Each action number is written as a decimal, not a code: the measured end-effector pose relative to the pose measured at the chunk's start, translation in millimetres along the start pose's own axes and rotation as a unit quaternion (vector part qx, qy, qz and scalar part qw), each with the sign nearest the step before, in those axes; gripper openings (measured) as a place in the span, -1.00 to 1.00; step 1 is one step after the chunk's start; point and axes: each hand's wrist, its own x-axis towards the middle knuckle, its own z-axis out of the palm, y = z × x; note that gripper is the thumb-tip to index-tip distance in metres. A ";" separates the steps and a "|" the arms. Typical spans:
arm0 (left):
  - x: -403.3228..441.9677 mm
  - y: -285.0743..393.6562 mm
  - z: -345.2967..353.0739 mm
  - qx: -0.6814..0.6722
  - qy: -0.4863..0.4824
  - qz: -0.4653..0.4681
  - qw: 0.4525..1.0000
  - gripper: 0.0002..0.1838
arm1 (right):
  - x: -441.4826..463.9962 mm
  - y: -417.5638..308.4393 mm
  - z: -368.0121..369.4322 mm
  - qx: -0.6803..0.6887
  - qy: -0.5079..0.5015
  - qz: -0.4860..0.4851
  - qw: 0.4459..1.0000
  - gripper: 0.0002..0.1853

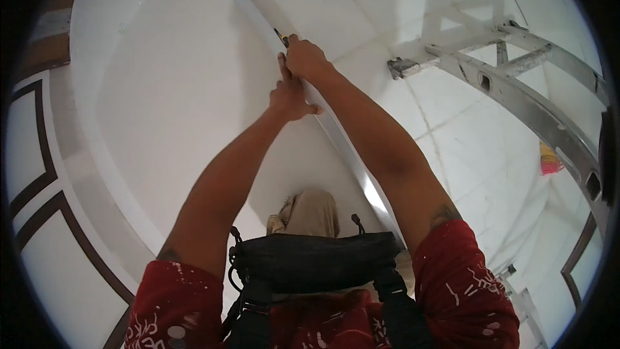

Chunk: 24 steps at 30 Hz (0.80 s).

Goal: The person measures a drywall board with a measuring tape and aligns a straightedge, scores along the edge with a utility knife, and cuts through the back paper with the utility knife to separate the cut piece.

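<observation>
My right hand is closed around a yellow and black utility knife, whose tip points up and away along a long metal straightedge. Just below it, my left hand holds the straightedge down, with its thumb out to the right and its index finger stretched forward. The metal bar runs diagonally from the top of the view down beside my right forearm. Beneath it lies a large pale flat board. Where the blade meets the board is too small to make out.
An aluminium ladder, spattered with white, lies or leans at the right. Light floor tiles show under it. A pink and yellow item is by the ladder. Dark-framed white panels stand at the left. A black bag hangs at my chest.
</observation>
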 end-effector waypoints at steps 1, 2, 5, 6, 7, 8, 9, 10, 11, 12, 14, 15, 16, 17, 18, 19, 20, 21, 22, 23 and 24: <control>-0.9 1.1 0.8 0.025 0.009 0.008 1.000 0.42 | -8.6 3.3 0.9 0.007 -0.003 0.009 1.000 -0.59; -5.0 5.9 -6.5 0.033 0.008 0.007 0.999 0.42 | -15.1 6.5 2.6 0.015 -0.005 0.017 1.000 -0.60; 1.9 -1.0 4.1 0.060 0.015 0.004 0.998 0.52 | -37.9 17.6 3.8 0.017 -0.019 0.016 1.000 -0.62; 3.6 -3.5 5.2 0.055 0.022 -0.001 0.998 0.55 | -48.9 21.3 2.7 0.013 -0.026 0.013 0.999 -0.63; 5.3 -6.0 6.2 0.051 0.029 -0.006 0.998 0.58 | -62.5 25.9 2.3 -0.003 -0.032 0.005 0.999 -0.65; 1.5 -1.4 3.6 0.030 0.034 -0.014 0.999 0.60 | -82.5 34.6 1.7 -0.021 -0.041 0.002 0.999 -0.68; -2.6 1.8 -1.4 0.011 0.042 -0.024 0.999 0.62 | -99.2 41.4 2.4 -0.038 -0.049 -0.005 0.998 -0.70; -4.6 6.6 -6.3 0.028 0.035 -0.024 0.999 0.66 | -112.8 47.3 2.5 -0.036 -0.053 0.008 0.998 -0.69; -6.3 9.8 -6.9 0.029 0.037 -0.026 0.999 0.66 | -125.8 54.0 5.2 -0.033 -0.058 0.020 0.998 -0.69; -7.9 11.1 -7.9 0.034 0.039 -0.027 0.998 0.66 | -138.7 58.6 7.6 -0.029 -0.061 0.032 0.997 -0.69; -7.3 11.7 -11.2 0.044 0.023 -0.025 0.998 0.66 | -166.4 68.5 11.3 -0.023 -0.070 0.043 0.996 -0.68; -7.2 12.9 -12.0 0.057 0.021 -0.023 0.998 0.66 | -182.6 73.5 12.1 -0.019 -0.075 0.050 0.996 -0.67; -7.1 14.1 -11.9 0.069 0.020 -0.020 0.997 0.65 | -199.9 80.0 12.0 -0.026 -0.094 0.067 0.993 -0.66; -7.8 14.4 -11.2 0.082 0.015 -0.018 0.996 0.65 | -220.5 86.8 11.2 -0.032 -0.114 0.086 0.989 -0.64; -7.0 13.0 -10.0 0.078 0.009 -0.016 0.997 0.65 | -244.6 95.0 11.2 -0.036 -0.136 0.106 0.984 -0.63; -4.1 10.4 -9.5 0.073 0.004 -0.015 0.997 0.64 | -270.3 115.2 25.6 -0.057 -0.127 0.082 0.987 -0.61; -3.2 10.1 -8.7 0.069 -0.003 -0.013 0.997 0.64 | -297.5 123.7 27.7 -0.063 -0.133 0.094 0.985 -0.61; -6.0 12.8 -9.5 0.081 -0.008 -0.010 0.997 0.64 | -324.8 132.0 29.5 -0.070 -0.139 0.105 0.982 -0.61; -8.8 15.8 -13.0 0.093 -0.011 -0.009 0.996 0.63 | -350.7 129.3 19.4 -0.064 -0.159 0.149 0.974 -0.63; -9.7 17.6 -14.6 0.106 -0.013 -0.006 0.994 0.63 | -378.3 132.3 17.0 -0.051 -0.166 0.184 0.967 -0.64; -7.7 16.5 -10.4 0.124 -0.001 -0.011 0.992 0.65 | -408.0 136.3 12.8 -0.040 -0.173 0.219 0.959 -0.66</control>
